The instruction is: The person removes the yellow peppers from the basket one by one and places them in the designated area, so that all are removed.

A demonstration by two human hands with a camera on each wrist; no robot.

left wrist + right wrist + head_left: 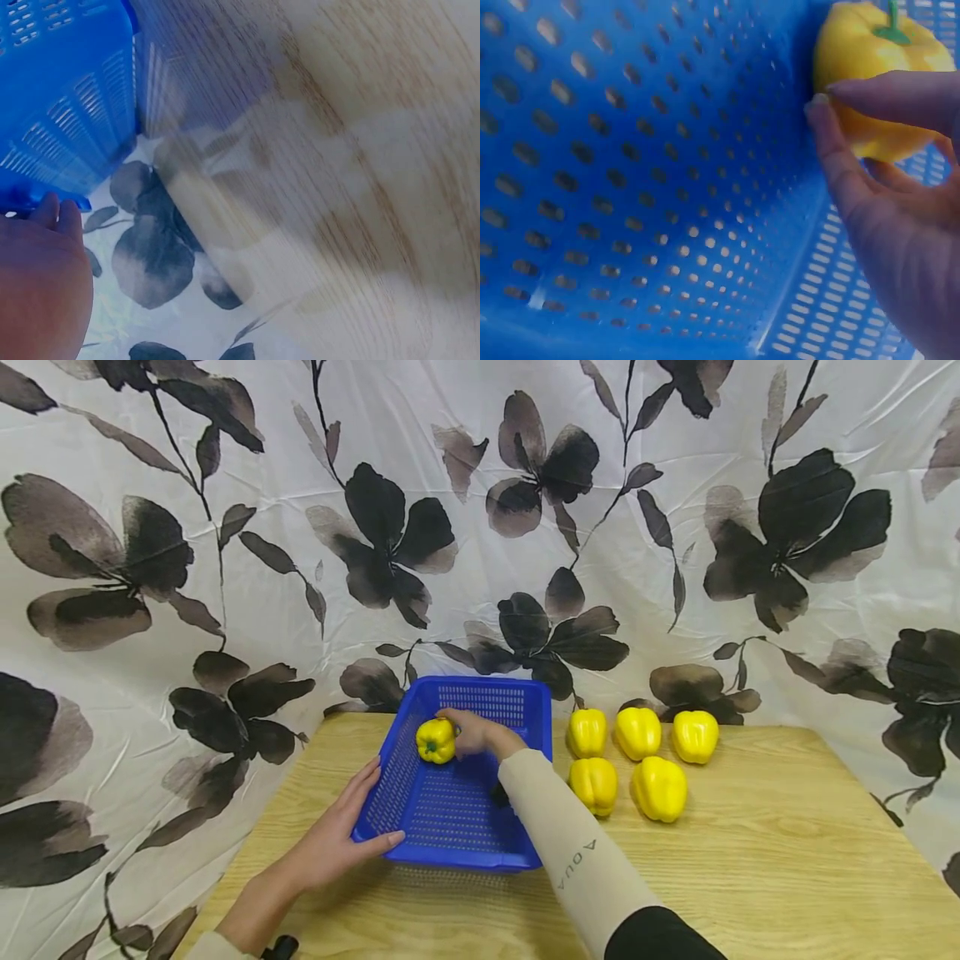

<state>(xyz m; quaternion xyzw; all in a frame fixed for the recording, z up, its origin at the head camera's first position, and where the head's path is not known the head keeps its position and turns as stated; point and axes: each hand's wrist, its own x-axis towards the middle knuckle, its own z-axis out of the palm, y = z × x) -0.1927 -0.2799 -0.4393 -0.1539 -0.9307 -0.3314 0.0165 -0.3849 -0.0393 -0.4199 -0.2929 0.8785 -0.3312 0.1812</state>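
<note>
A blue plastic basket [457, 860] with slotted walls stands on the wooden table. One yellow bell pepper [435, 742] with a green stem is inside it, at the far left. My right hand [476, 735] reaches into the basket and holds this pepper, thumb and fingers against its side in the right wrist view. Outside the left wall, my left hand [337, 835] rests on the basket's rim near the front corner, fingers fairly straight along the side and thumb across the near edge. The left wrist view shows only part of that hand and its fingertips at the rim.
Several more yellow bell peppers [660, 789] lie in two rows on the table [765, 860], right of the basket. A white curtain [465, 568] with dark flowers hangs behind the table's back edge.
</note>
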